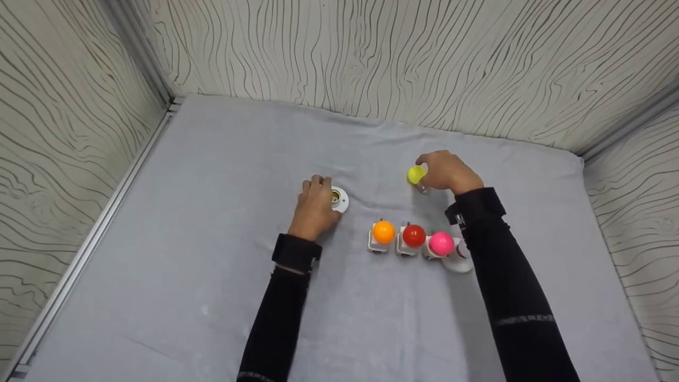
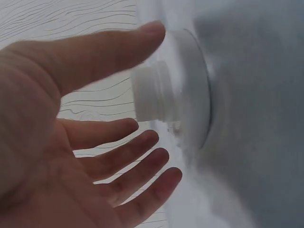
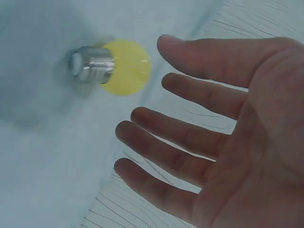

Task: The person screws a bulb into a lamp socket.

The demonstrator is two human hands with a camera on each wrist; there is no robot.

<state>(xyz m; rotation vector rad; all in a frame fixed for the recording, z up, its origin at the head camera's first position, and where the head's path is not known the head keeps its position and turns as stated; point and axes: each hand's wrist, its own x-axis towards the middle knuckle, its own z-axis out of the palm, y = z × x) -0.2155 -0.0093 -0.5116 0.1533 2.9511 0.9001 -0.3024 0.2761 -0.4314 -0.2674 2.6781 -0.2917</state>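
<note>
A white round bulb socket (image 1: 342, 200) lies on the cloth with its threaded mouth facing up. My left hand (image 1: 314, 208) is right beside it, thumb and fingers spread on either side of the raised collar (image 2: 148, 92) in the left wrist view. A yellow light bulb (image 1: 416, 174) lies farther back on the right, its metal screw base (image 3: 95, 64) plain in the right wrist view. Close over that bulb, my right hand (image 1: 448, 171) has its fingers extended, and a gap shows between the fingertips and the yellow globe.
In front of the right hand, an orange bulb (image 1: 383, 232), a red bulb (image 1: 414, 235) and a pink bulb (image 1: 441, 243) stand in white holders in a row. Another white round base (image 1: 457, 264) is partly hidden by the right sleeve. Wood-patterned panels (image 1: 371, 58) border the cloth-covered table (image 1: 212, 239).
</note>
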